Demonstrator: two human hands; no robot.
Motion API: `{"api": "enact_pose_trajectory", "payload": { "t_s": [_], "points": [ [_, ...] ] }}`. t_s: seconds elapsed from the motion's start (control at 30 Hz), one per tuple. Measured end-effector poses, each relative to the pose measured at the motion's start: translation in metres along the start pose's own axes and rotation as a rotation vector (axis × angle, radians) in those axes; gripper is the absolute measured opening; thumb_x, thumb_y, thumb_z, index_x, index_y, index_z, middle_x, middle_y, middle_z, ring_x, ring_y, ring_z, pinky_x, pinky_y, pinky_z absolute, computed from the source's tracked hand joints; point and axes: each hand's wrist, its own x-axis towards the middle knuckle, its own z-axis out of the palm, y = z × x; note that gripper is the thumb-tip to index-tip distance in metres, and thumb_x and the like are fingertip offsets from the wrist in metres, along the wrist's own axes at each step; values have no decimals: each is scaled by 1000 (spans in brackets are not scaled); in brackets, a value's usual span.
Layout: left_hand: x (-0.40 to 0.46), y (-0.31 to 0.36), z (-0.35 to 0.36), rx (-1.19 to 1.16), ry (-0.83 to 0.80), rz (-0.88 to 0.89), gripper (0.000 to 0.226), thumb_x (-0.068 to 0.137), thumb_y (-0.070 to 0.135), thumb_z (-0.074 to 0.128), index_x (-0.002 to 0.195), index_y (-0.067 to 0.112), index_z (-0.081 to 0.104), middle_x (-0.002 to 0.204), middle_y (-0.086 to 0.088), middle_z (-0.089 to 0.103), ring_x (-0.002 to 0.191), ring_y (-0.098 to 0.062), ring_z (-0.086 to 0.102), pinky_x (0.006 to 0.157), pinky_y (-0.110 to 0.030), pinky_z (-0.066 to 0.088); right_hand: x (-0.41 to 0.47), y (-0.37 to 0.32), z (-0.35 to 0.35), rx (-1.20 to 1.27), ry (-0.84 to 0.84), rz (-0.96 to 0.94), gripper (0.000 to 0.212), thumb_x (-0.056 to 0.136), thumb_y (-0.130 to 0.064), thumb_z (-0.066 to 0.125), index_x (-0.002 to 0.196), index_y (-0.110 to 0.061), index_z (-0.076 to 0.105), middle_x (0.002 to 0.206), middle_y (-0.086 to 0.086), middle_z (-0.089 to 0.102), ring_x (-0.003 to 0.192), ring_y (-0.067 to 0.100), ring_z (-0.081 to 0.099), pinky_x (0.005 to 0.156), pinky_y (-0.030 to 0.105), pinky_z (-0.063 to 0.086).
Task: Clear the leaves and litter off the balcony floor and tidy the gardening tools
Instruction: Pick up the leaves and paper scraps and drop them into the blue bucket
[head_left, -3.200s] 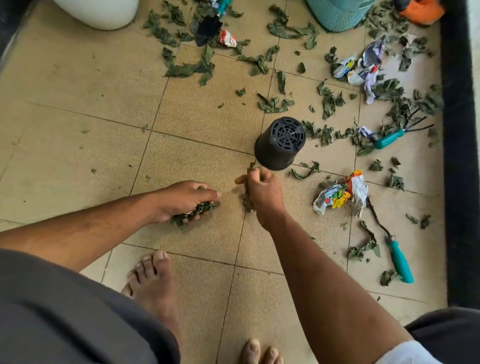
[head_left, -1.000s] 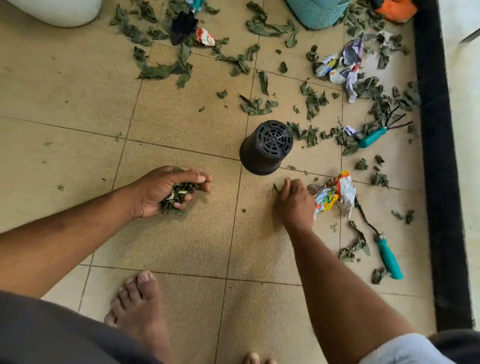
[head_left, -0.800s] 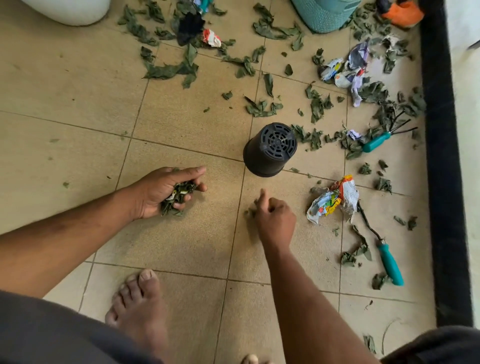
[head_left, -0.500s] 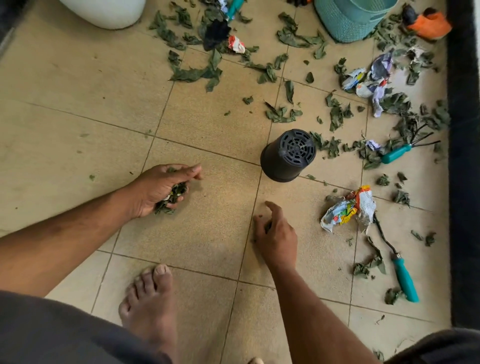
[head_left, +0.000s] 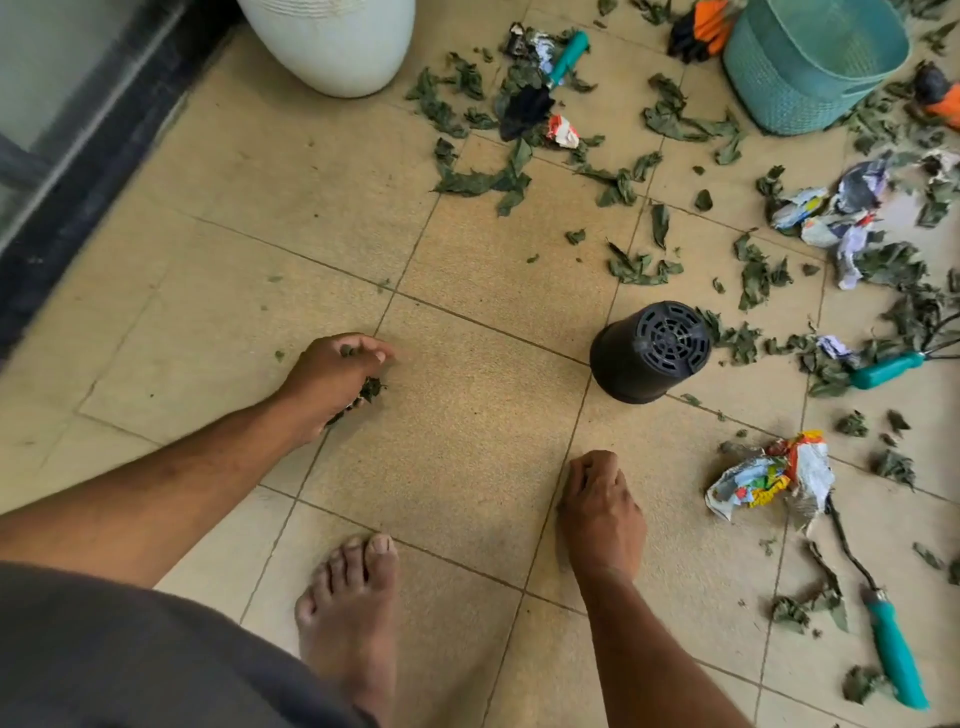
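My left hand (head_left: 332, 379) grips a clump of dried leaves (head_left: 366, 391) low over the tan tiles. My right hand (head_left: 600, 504) rests on the floor with its fingers curled under; whatever is beneath them is hidden. Loose leaves (head_left: 639, 267) lie scattered across the far and right tiles. A crumpled colourful wrapper (head_left: 769, 475) lies right of my right hand. Teal-handled tools lie about: a weeder (head_left: 893, 649) at lower right, a small rake (head_left: 883, 369) at right, a trowel (head_left: 566, 52) at the top.
A black plastic pot (head_left: 649, 353) stands upside down between my hands and the leaves. A teal basket (head_left: 810, 62) and orange gloves (head_left: 701, 26) are at top right, a white planter (head_left: 332, 41) at top. Crumpled papers (head_left: 841, 208) lie right. My bare foot (head_left: 348, 613) is below.
My right hand has drawn back from the black pot toward me and its fingers have curled. My left hand keeps its leaf clump. The view has swung left and up.
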Motion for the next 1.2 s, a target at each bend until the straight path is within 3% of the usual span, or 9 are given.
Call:
{"api": "enact_pose_trajectory", "payload": {
  "t_s": [0.17,0.23,0.3,0.47,0.6,0.77,1.0,1.1,1.2],
  "points": [
    [8,-12,-21,49,143,14,18,103,22,62,103,31,78,106,1,78,85,-26,66,69,-38,51,19,-12,-3,189,102,195,29,109,-52,39,100,-27,50,79,-2,63,72,21,61,70,45,55],
    [10,-18,-31,151,142,38,8,98,35,73,105,32,75,106,11,76,96,-21,71,80,-38,56,32,-27,-8,305,134,257,35,111,-47,38,99,-19,54,79,0,60,75,26,60,71,44,51],
    [11,-24,-40,301,63,83,29,88,53,82,106,34,72,110,20,72,102,-6,67,83,-32,53,44,-48,-14,436,95,266,42,112,-46,34,92,-15,55,79,3,59,77,27,58,71,46,50],
    [15,-32,-39,584,-45,227,45,77,67,85,105,39,65,105,21,72,92,2,67,73,-26,53,49,-105,-26,1112,-294,418,52,109,-57,40,79,-16,51,64,7,57,51,20,59,45,28,45],
    [14,-26,-25,753,-11,334,38,83,70,77,96,37,62,80,16,69,63,0,60,55,-24,40,38,-118,-12,1359,-625,472,49,105,-58,50,73,-20,48,63,5,40,43,13,32,41,23,30],
    [20,-24,-19,901,-50,356,26,106,51,58,108,25,61,80,13,63,58,-3,52,52,-26,33,24,-124,10,1336,-778,489,42,102,-54,60,77,-21,52,64,4,44,43,12,29,40,21,26],
    [37,-22,-78,214,-37,56,16,100,40,65,108,26,63,100,-1,78,89,-27,73,68,-37,49,35,-135,9,1190,-782,528,35,100,-44,67,80,-19,52,60,2,45,40,10,35,38,18,24],
    [36,-26,-103,14,66,58,16,99,30,73,112,27,64,95,6,81,89,-5,74,75,-30,49,45,-139,14,1273,-934,582,28,96,-42,74,90,-20,56,66,2,47,45,10,41,34,17,28],
    [36,-37,-118,188,147,143,9,98,30,76,106,29,72,91,12,80,88,4,70,80,-24,50,46,-153,17,1275,-954,528,24,100,-32,71,92,-18,53,67,2,48,43,10,44,31,18,32]
  ]
}}
